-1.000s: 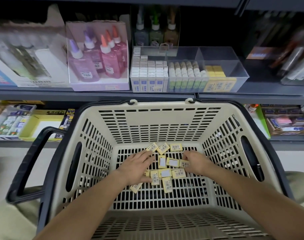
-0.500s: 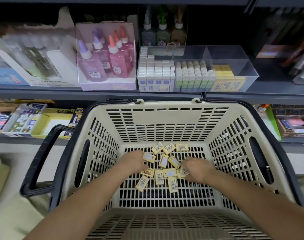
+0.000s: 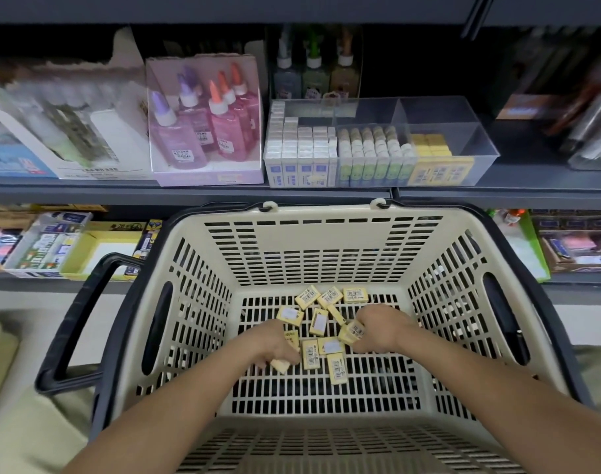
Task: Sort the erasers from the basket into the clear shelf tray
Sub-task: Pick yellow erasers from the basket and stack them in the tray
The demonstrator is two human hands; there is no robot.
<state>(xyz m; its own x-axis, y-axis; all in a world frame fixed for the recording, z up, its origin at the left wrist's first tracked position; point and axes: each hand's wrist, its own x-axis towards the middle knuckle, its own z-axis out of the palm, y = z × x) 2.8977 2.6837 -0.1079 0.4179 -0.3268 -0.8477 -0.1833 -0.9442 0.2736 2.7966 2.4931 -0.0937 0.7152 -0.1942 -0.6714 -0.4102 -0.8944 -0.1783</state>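
Observation:
Several small yellow erasers (image 3: 319,321) lie scattered on the floor of a cream basket (image 3: 326,248) with black handles. Both of my hands are down inside it. My left hand (image 3: 275,343) curls its fingers round a yellow eraser (image 3: 280,365) at the left edge of the pile. My right hand (image 3: 381,328) grips another yellow eraser (image 3: 352,331) at the right edge. The clear shelf tray (image 3: 463,131) stands on the shelf behind the basket, with white, green and yellow eraser rows and free room in its right compartment.
A lilac box of glue bottles (image 3: 203,124) stands left of the tray on the shelf. Small bottles (image 3: 312,73) stand behind the tray. Boxed stationery (image 3: 53,244) fills the lower shelf on both sides of the basket.
My left hand went from lying flat on the erasers to curling round one. My right hand has closed on an eraser and lifted it slightly. The view shifted left.

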